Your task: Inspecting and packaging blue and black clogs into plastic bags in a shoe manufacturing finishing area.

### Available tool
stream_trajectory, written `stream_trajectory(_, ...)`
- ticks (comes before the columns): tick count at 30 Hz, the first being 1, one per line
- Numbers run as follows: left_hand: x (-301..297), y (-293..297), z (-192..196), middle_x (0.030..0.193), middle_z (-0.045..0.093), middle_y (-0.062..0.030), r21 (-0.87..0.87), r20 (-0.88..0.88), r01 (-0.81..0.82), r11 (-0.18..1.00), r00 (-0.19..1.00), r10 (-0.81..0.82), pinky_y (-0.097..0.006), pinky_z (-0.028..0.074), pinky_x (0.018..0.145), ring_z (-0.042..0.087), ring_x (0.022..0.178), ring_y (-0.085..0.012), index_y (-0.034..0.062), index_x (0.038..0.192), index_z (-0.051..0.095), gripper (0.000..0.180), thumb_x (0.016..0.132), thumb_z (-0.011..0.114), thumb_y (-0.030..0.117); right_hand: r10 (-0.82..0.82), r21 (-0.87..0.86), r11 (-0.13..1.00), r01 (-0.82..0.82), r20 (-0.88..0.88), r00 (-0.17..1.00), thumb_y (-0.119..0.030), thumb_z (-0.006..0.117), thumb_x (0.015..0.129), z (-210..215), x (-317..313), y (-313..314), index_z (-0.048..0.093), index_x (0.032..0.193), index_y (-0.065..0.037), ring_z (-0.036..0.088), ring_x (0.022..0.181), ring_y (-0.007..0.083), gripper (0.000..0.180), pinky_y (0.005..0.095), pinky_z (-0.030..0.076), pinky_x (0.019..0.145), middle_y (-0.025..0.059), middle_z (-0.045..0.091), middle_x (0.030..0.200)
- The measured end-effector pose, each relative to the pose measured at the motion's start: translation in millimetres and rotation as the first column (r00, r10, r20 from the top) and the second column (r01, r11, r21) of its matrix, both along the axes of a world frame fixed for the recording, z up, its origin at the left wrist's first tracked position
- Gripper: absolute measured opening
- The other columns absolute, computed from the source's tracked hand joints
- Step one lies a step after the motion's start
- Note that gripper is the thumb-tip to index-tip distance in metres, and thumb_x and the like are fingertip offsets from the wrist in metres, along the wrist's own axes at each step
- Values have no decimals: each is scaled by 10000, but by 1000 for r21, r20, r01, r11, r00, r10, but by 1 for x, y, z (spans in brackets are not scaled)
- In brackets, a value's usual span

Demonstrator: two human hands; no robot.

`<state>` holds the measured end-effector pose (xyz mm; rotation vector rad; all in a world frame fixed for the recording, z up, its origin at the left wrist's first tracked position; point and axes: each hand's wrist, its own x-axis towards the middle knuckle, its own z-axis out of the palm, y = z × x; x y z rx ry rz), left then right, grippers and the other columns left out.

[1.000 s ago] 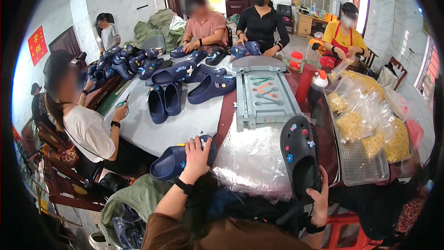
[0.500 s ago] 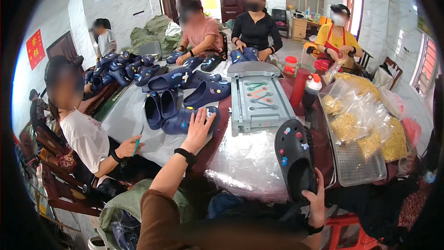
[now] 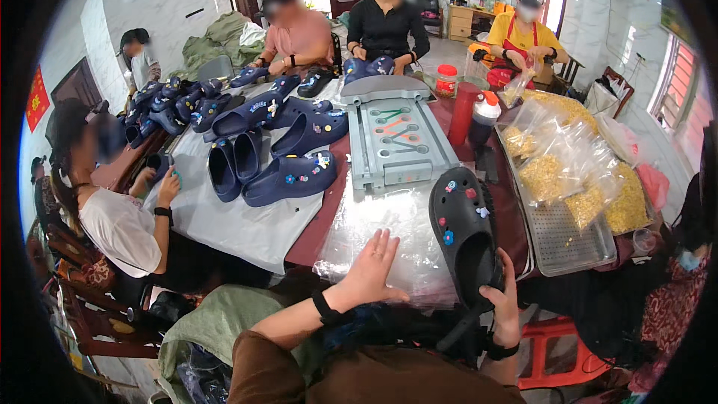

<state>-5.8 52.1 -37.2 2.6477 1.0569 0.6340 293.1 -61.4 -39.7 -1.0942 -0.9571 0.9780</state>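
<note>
My right hand [image 3: 503,307] grips the heel of a black clog [image 3: 464,230] dotted with small coloured charms, holding it over the table's near edge. My left hand [image 3: 372,268] lies flat with fingers spread on a stack of clear plastic bags [image 3: 389,217] in front of me. A navy clog [image 3: 292,178] with charms rests farther left on the white table cover [image 3: 247,228], beside a pair of plain navy clogs [image 3: 233,167].
A grey plastic tray with tool-shaped recesses [image 3: 398,138] sits mid-table. Bags of yellow pieces [image 3: 576,179] lie on a metal mesh tray [image 3: 568,236] at right. More navy clogs [image 3: 247,108] pile at the far left. Several people sit around the table. Bottles [image 3: 482,121] stand by the tray.
My left hand set the navy clog down among the others and drew back onto the plastic bags. My right hand kept hold of the black clog.
</note>
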Motion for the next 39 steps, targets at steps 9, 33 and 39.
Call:
stream_trajectory(9,29,13,-10,1477,489,-216,200,38,25,979,999,-33,-494,392,1129,468,1372,-398,53,1468,456,632,862,632,39,-42,-25,999,40,-116,992,-94,679,675,-7,7,-1,365,1523,-2,514,1289,257,909,347,379,1113,128,513,1408)
stream_trajectory(33,-2,-51,143,1122,742,-165,380,376,-157,912,926,3,-375,578,807,739,959,-304,1,1129,681,361,789,600,-91,84,64,996,-59,-516,853,-54,648,659,39,-12,-41,371,1511,29,622,1188,312,900,406,490,1046,178,585,1358)
stream_trajectory(39,-14,-17,91,1217,708,-157,438,413,-240,866,910,43,-390,555,862,703,1061,-328,18,1152,681,375,809,593,-101,49,94,996,-8,-447,893,-95,714,633,33,-8,-40,349,1525,24,602,1210,308,971,403,473,1057,169,572,1369)
